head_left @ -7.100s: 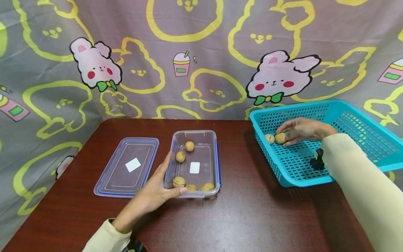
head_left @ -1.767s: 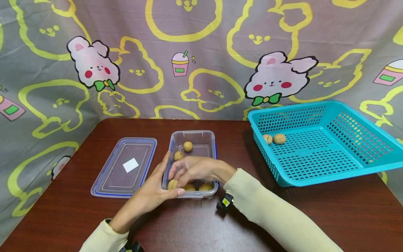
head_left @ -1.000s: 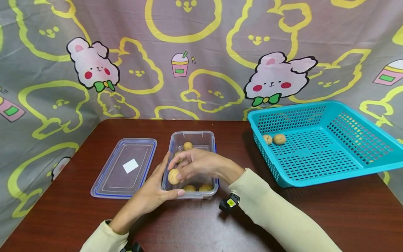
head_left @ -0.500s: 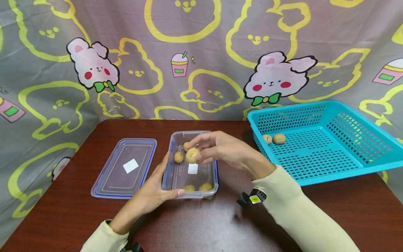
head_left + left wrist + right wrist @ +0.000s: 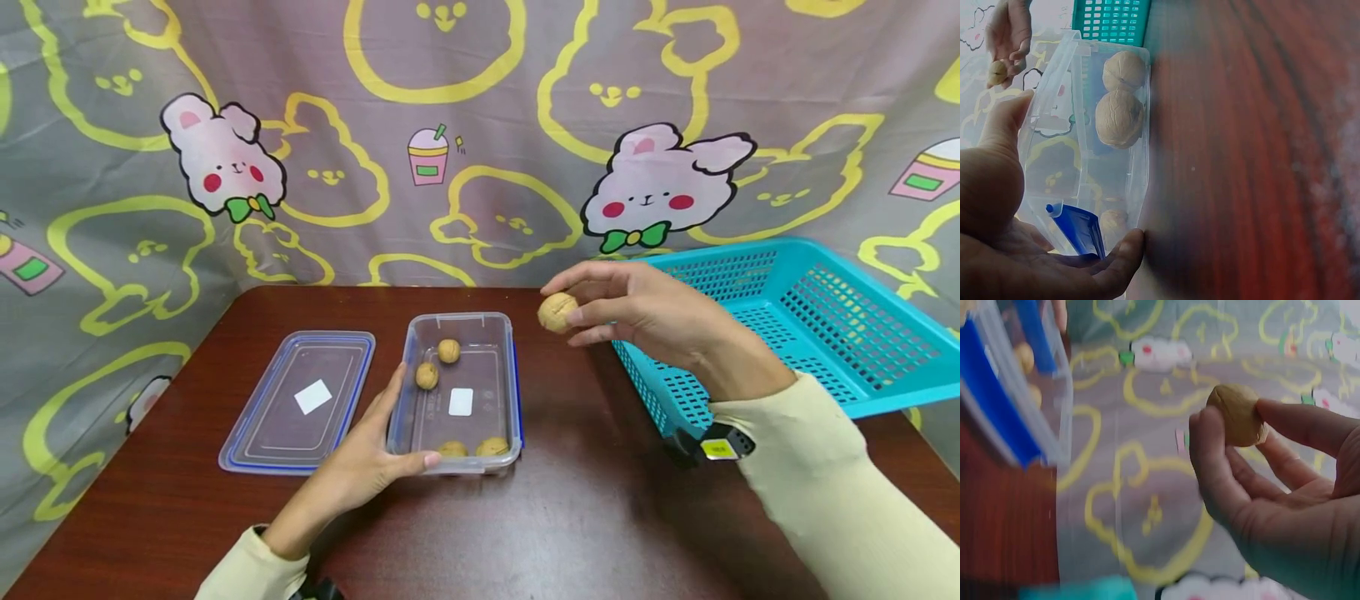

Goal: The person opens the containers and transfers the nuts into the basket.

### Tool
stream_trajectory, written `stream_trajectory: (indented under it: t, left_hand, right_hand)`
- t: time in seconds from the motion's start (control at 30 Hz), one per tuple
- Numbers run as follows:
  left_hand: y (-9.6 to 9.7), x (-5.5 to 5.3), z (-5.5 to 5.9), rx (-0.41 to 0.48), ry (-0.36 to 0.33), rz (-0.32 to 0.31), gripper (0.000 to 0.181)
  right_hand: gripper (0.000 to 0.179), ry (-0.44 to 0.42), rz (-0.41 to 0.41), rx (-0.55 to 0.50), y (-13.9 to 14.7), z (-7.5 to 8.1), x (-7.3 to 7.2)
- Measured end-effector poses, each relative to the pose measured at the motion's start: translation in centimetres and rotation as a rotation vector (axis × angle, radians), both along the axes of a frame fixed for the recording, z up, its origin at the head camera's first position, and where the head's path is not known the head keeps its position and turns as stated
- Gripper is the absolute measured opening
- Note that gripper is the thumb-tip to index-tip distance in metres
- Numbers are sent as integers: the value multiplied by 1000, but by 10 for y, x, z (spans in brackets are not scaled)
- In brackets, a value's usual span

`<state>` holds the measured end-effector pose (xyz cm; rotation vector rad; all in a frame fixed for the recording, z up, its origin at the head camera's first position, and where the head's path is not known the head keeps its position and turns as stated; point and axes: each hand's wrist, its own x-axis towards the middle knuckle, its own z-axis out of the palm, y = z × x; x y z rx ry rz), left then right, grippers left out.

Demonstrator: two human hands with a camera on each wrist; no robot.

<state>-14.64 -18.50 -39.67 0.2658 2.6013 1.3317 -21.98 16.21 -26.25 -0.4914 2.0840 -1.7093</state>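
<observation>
Both hands are busy on my screens: the left hand grips the clear container at its near left corner, thumb over the near rim and fingers along the outside, while the right hand pinches a held walnut between thumb and fingertips. My head view puts that walnut up in the air above the bench, between the container and the teal basket, touching neither. From up there I count four loose walnuts inside the container, two toward its far left and two at the near wall. I also get a white sticker at its floor and the blue-edged lid lying flat to its left, with a white label. Part of the basket is hidden behind the right hand, so I can't tell everything it holds.

Left wrist gives me what the left hand covers from above: a blue latch just beside the fingers. Through the clear wall, one walnut overlaps another along my line of sight.

Right wrist shows the walnut meeting fingertips only, well clear of the palm. The right-side flap, a thin blue strip from the head, looks broad here.
</observation>
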Motion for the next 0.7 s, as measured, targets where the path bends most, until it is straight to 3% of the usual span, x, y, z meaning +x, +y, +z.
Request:
stream_trajectory:
  t: [0.17, 0.57, 0.7]
  left_hand:
    - [-1, 0, 0, -3, 2, -1, 125]
    - [1, 0, 0, -3, 2, 3, 125]
    - [1, 0, 1, -3, -9, 5, 125]
  right_hand:
    - [27, -36, 47, -91, 43, -1, -20]
    - [36, -33, 83, -126, 120, -23, -61]
    - [37, -55, 56, -120, 141, -36, -74]
